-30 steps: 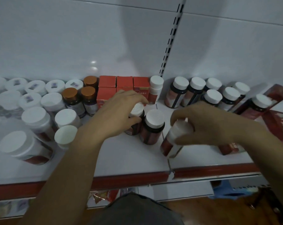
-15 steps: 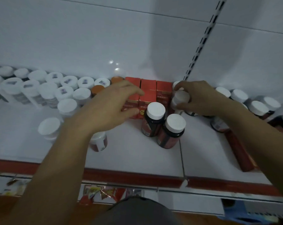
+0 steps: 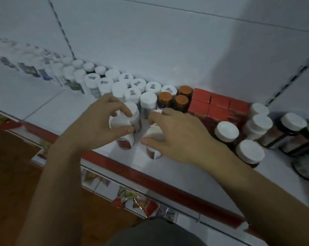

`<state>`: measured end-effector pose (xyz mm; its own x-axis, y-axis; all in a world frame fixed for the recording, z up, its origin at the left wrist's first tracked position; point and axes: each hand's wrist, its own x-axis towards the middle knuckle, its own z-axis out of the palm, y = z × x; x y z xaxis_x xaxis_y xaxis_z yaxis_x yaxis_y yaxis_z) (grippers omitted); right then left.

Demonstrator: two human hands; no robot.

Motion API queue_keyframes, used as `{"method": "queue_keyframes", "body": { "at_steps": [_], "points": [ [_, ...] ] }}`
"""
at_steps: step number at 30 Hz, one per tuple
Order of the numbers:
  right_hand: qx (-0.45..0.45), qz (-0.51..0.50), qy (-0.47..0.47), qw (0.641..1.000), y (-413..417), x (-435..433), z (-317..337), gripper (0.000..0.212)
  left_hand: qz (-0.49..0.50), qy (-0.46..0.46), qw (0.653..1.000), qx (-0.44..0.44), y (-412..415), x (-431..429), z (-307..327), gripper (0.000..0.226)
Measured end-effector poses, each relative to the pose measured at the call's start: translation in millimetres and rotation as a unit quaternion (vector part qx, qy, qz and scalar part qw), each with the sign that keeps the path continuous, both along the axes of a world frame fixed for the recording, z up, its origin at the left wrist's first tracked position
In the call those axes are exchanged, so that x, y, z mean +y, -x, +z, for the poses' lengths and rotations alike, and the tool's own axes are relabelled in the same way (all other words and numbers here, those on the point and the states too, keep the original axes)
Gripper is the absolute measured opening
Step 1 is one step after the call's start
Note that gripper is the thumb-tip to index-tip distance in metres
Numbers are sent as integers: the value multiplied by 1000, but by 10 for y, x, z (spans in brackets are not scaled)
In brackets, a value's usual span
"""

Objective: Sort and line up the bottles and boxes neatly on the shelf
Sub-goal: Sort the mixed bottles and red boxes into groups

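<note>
Left hand (image 3: 97, 129) grips 1 white-capped bottle (image 3: 121, 123) at its cap. Right hand (image 3: 180, 137) grips a 2nd bottle (image 3: 154, 133) alongside.

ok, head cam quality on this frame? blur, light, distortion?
Head view: dim, bluish, no glare; a soft shadow falls on the back wall at right. Head view: far-left bottles smear with blur; sharper are the left hand gripping the left-held bottle and the right hand gripping the right-held bottle. Head view: tilted, the shelf edge runs diagonally.
</note>
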<state>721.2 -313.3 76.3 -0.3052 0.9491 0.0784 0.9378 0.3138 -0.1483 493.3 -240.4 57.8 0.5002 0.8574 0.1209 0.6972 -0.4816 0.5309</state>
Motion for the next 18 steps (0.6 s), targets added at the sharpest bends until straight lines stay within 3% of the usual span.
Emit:
{"method": "queue_keyframes", "body": {
  "at_steps": [9, 15, 18],
  "points": [
    [110, -61, -2, 992, 29, -136, -141, 38, -3, -49, 999, -11, -178, -178, -112, 43],
    [284, -154, -174, 930, -611, -496, 389, 26, -29, -100, 978, -179, -470, -276, 425, 37],
    [278, -217, -258, 899, -1056, -756, 712, 27, -62, -113, 958, -255, -893, -239, 673, 33]
  ]
}}
